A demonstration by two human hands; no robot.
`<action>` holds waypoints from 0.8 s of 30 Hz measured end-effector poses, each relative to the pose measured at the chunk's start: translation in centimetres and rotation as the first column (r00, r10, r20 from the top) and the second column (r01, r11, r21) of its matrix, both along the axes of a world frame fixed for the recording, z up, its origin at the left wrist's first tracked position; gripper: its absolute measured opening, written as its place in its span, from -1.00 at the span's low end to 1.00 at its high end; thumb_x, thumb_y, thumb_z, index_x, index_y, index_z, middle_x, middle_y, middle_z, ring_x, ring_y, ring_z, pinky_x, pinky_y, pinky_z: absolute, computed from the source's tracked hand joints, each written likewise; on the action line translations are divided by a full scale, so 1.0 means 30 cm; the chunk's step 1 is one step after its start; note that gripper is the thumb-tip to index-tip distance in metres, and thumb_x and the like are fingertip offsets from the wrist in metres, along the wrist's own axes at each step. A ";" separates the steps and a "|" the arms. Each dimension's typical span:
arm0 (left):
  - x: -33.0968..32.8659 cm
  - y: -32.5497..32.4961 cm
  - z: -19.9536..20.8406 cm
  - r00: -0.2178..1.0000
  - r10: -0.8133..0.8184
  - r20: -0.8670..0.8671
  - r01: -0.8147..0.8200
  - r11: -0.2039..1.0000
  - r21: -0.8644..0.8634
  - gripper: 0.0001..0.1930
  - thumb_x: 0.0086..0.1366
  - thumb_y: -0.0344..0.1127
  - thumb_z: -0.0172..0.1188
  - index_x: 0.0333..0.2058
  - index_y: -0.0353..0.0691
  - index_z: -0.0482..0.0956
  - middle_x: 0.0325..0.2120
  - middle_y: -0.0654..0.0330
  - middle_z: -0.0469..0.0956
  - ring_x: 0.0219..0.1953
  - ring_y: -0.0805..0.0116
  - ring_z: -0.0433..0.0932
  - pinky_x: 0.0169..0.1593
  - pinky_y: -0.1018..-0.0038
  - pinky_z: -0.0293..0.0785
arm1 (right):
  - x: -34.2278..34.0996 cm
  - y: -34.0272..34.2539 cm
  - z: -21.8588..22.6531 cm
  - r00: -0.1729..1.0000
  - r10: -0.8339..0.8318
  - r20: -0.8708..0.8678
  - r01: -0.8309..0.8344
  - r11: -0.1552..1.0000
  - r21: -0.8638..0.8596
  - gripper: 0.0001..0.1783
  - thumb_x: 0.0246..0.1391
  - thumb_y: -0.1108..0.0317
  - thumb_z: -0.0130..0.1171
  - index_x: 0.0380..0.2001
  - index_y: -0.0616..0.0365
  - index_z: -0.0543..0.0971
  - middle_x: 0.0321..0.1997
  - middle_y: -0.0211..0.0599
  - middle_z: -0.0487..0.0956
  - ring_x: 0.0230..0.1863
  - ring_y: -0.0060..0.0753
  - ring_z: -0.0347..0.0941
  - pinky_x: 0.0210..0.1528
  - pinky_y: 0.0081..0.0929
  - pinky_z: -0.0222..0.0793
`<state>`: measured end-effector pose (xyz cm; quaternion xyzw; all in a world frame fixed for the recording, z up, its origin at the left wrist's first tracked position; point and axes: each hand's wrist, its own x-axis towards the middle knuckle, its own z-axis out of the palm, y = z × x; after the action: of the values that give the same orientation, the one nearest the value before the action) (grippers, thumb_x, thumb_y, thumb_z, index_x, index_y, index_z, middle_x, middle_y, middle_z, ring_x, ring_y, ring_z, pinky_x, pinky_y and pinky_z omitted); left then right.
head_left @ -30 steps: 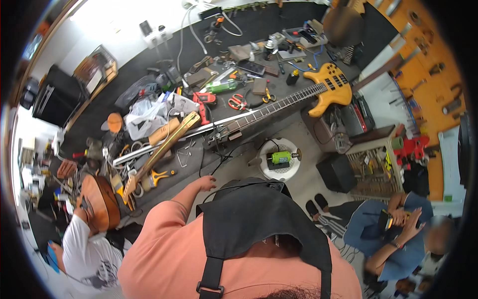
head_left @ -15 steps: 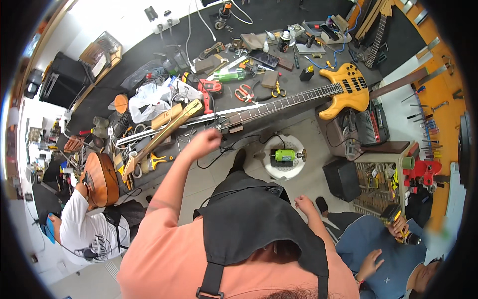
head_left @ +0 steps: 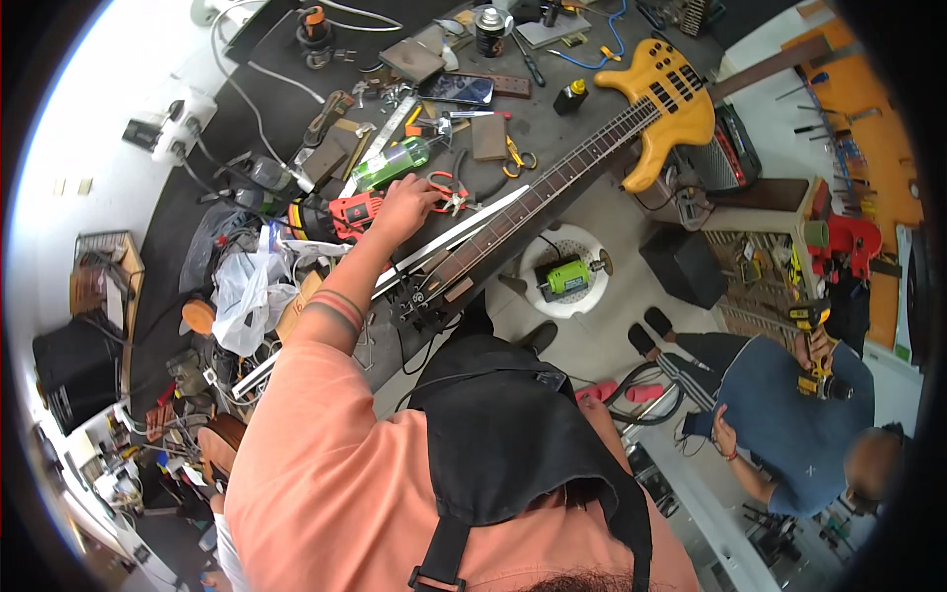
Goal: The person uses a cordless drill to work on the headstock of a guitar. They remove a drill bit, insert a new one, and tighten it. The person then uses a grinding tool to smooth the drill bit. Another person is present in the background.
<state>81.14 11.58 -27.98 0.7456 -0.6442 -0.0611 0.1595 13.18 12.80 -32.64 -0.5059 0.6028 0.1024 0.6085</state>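
- Where my left hand [head_left: 406, 207] reaches over the bench [head_left: 543, 120], its fingers are at a red-handled tool [head_left: 455, 196]; I cannot tell whether they grasp it.
- My right hand [head_left: 596, 410] barely shows by my apron [head_left: 513, 444], so I cannot tell what it does.
- That tool lies between the green bottle [head_left: 393, 164] and the bass guitar [head_left: 671, 113]'s neck; I judge a light pinch on both handles best, lifted straight up.
- A raised elbow should spare the tuners, since my forearm passes near them.
- Counted on the bench: one red-handled tool, one green bottle, one bass, one phone [head_left: 462, 90], one pair of yellow-handled scissors [head_left: 517, 158], one red power tool [head_left: 353, 213].
- Counted below: one white stool [head_left: 552, 308] bearing one green motor [head_left: 568, 279], two pink slippers [head_left: 645, 393].
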 end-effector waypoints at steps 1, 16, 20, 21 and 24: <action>0.016 0.015 -0.013 0.997 -0.020 0.068 0.015 0.997 0.077 -0.80 0.30 -0.38 0.32 -0.12 -0.03 0.79 -0.17 0.30 0.63 -0.01 0.19 0.55 0.03 0.22 0.39 | 0.076 0.018 0.056 0.999 0.035 -0.023 -0.037 0.997 -0.064 -0.83 0.35 0.35 0.26 -0.24 0.27 0.63 -0.35 -0.30 0.64 -0.36 -0.45 0.57 -0.28 -0.45 0.52; 0.036 0.033 -0.053 0.994 -0.090 0.055 0.083 0.989 0.121 -0.87 0.27 -0.34 0.37 -0.19 -0.06 0.71 -0.19 0.27 0.58 0.01 0.18 0.54 -0.01 0.16 0.42 | 0.141 -0.031 -0.091 0.989 -0.137 0.053 0.134 0.989 0.062 -0.78 0.43 0.35 0.22 -0.04 0.32 0.60 -0.24 -0.29 0.66 -0.27 -0.45 0.59 -0.21 -0.46 0.55; 0.026 0.026 -0.036 0.998 -0.057 0.015 0.054 0.983 0.178 -0.86 0.28 -0.31 0.38 -0.22 -0.08 0.63 -0.17 0.24 0.56 0.03 0.14 0.54 0.00 0.13 0.42 | 0.129 -0.029 -0.102 0.997 -0.066 0.050 0.061 0.994 0.096 -0.76 0.44 0.34 0.22 -0.05 0.34 0.59 -0.23 -0.28 0.66 -0.27 -0.44 0.58 -0.19 -0.45 0.56; 0.024 0.025 -0.034 0.999 -0.049 0.009 0.046 0.979 0.196 -0.87 0.28 -0.31 0.37 -0.23 -0.09 0.62 -0.17 0.24 0.57 0.04 0.14 0.54 0.00 0.13 0.43 | 0.127 -0.028 -0.101 0.997 -0.058 0.052 0.053 0.995 0.090 -0.76 0.44 0.33 0.22 -0.05 0.34 0.59 -0.24 -0.28 0.65 -0.28 -0.45 0.58 -0.20 -0.45 0.56; 0.024 0.027 -0.027 1.000 -0.029 0.002 0.028 0.971 0.236 -0.89 0.28 -0.32 0.36 -0.26 -0.11 0.61 -0.17 0.22 0.57 0.05 0.12 0.54 0.01 0.12 0.43 | 0.131 -0.029 -0.094 0.998 -0.036 0.048 0.033 0.997 0.073 -0.75 0.45 0.31 0.22 -0.08 0.34 0.59 -0.26 -0.29 0.64 -0.29 -0.46 0.56 -0.21 -0.45 0.55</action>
<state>81.87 12.39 -28.79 0.7502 -0.6434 -0.1374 0.0668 17.11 11.92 -35.46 -0.4755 0.5921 0.1011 0.6427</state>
